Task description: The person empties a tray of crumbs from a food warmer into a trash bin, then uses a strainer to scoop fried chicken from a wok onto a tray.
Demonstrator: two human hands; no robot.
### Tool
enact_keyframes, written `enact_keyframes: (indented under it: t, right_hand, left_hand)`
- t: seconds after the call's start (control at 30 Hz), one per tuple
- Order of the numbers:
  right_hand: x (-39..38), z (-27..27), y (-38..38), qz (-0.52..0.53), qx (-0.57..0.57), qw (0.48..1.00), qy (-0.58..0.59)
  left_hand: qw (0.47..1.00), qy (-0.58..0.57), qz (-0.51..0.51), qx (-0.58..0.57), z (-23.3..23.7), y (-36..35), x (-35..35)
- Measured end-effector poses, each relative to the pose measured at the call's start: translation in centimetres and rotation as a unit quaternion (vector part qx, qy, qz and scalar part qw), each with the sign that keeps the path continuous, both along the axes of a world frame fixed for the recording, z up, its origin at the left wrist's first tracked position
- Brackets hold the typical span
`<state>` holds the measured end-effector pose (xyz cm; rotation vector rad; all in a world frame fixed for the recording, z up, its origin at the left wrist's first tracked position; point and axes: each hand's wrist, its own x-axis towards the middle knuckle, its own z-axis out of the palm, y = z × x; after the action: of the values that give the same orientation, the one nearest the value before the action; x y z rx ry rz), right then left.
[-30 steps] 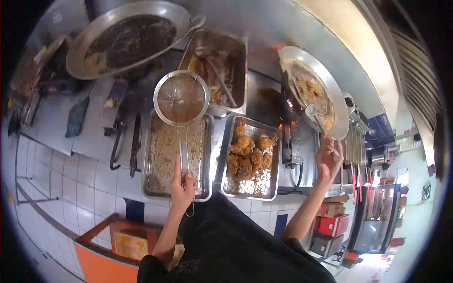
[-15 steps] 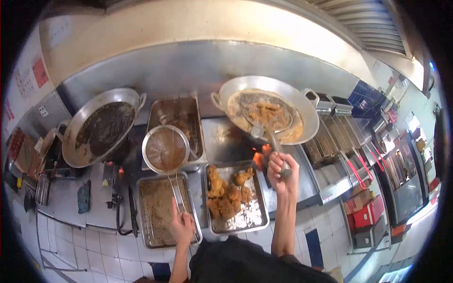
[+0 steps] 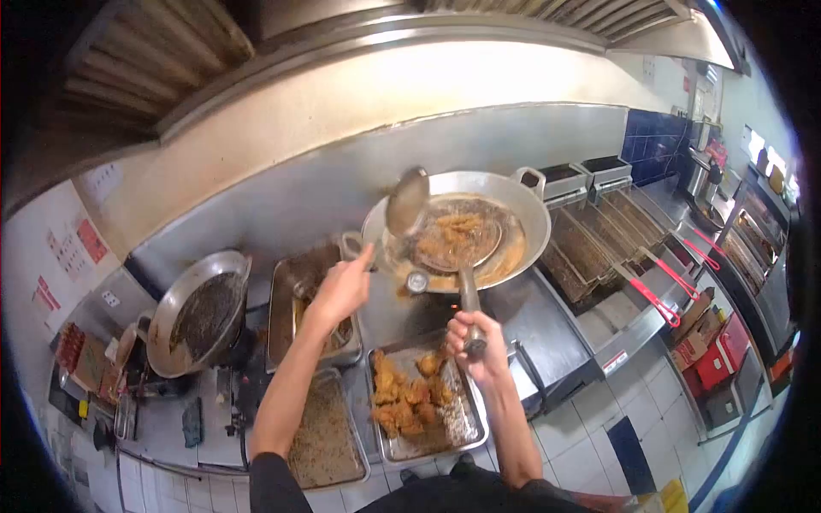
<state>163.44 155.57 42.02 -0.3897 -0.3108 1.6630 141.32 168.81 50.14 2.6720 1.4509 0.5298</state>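
Note:
My right hand (image 3: 481, 342) is wrapped round the thick handle of a large skimmer (image 3: 469, 295), whose round head lies in the wok (image 3: 534, 224) on the right. Browned fried pieces (image 3: 460, 229) rest on that head in the bubbling oil. My left hand (image 3: 342, 291) is closed, its index finger stretched toward the wok, and grips the fine-mesh strainer (image 3: 408, 203); the handle is mostly hidden. The strainer is tilted above the wok's left side. A small round dial-like piece (image 3: 416, 282) sits at the wok's near rim.
A metal tray (image 3: 469, 432) of fried chicken (image 3: 402, 402) lies nearest me, beside a tray of crumbs (image 3: 321, 436). Behind is a deep pan of dark oil (image 3: 282, 342). A second wok (image 3: 171, 329) stands left. Fryer baskets with red handles (image 3: 654, 299) are on the right.
The strainer has moved from above the left trays up and right, over the right wok, with my left hand. My right hand has shifted left and down with the skimmer. The view has tilted up.

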Motion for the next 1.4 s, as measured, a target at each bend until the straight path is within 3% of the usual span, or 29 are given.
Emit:
enact_keyframes:
  t: [0.07, 0.1, 0.17, 0.27, 0.4, 0.67, 0.83, 0.9, 1.0, 1.2, 1.3, 1.4]
  right_hand:
    - [0.8, -1.0, 0.9, 0.017, -0.004, 1.000, 0.019]
    - [1.2, -1.2, 1.0, 0.003, -0.007, 1.000, 0.015]
    - [2.1, -1.4, 0.4, 0.005, -0.004, 1.000, 0.015]
    - [3.3, -0.5, -1.1, 0.019, 0.002, 1.000, 0.025]
    - [4.3, -0.3, 0.2, 0.028, -0.003, 0.999, 0.042]
    - [7.0, -1.6, 0.6, 0.057, 0.013, 0.993, 0.102]
    - [7.0, -0.5, -0.1, 0.056, 0.013, 0.993, 0.108]
    - [7.5, -1.0, 1.1, 0.052, 0.001, 0.991, 0.120]
    - [7.6, -2.3, 1.1, 0.056, 0.018, 0.986, 0.154]
    - [4.0, -1.6, 1.6, 0.039, -0.008, 0.999, 0.026]
    - [6.9, -1.8, 0.3, 0.058, 0.050, 0.989, 0.129]
    - [7.4, -1.4, 0.2, 0.056, 0.039, 0.993, 0.101]
  left_hand:
    - [0.996, 0.054, -0.052, 0.037, -1.0, 4.1, 4.7]
    - [0.996, 0.059, -0.057, 0.036, -1.8, 5.7, 6.7]
    - [0.979, 0.183, -0.039, 0.075, -3.7, 8.8, 10.5]
    - [0.958, 0.241, -0.064, 0.144, -7.2, 12.3, 13.6]
    - [0.938, 0.225, -0.119, 0.235, -8.0, 14.6, 14.2]
    - [0.938, 0.292, -0.116, 0.145, -3.4, 12.4, 15.9]
    - [0.940, 0.255, -0.125, 0.192, -5.9, 15.0, 16.1]
    - [0.931, 0.284, -0.191, 0.125, -5.4, 13.7, 15.6]
    - [0.944, 0.271, -0.176, 0.061, -4.0, 11.3, 15.3]
    - [0.959, 0.201, -0.181, 0.083, -6.6, 12.7, 15.1]
    - [0.962, 0.252, -0.100, 0.037, -2.8, 10.5, 14.6]
    - [0.964, 0.249, -0.077, 0.051, -0.3, 10.6, 12.1]
